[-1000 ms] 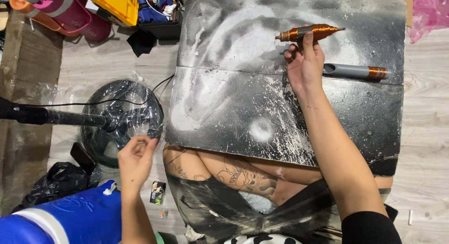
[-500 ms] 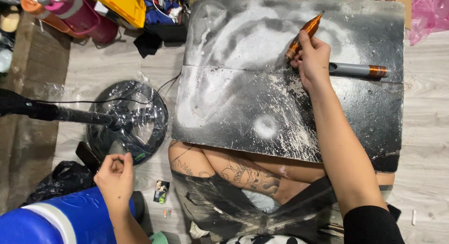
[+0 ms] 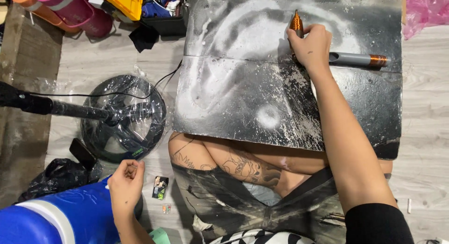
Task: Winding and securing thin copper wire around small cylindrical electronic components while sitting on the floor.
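My right hand (image 3: 312, 46) is shut on a copper-coloured pen-shaped tool (image 3: 295, 23), its tip pointing away from me on a black board (image 3: 243, 99) smeared with white powder. A second grey tool with a copper end (image 3: 358, 60) lies on the board just right of that hand. My left hand (image 3: 125, 178) is low on the left with its fingers curled together, resting by a blue container (image 3: 61, 216); whether something small is pinched in it is unclear. The board rests over my crossed, tattooed legs (image 3: 234, 162).
A round black lamp base wrapped in plastic film (image 3: 124, 118) with a black pole (image 3: 47, 106) stands left of the board. A black bag (image 3: 58, 176), a small card (image 3: 160, 187), pink bottles (image 3: 77, 10) and a yellow box (image 3: 124, 1) lie on the grey floor.
My right hand turned the copper tool from lying sideways to pointing away from me. My left hand dropped toward me and closed its fingers beside the blue container.
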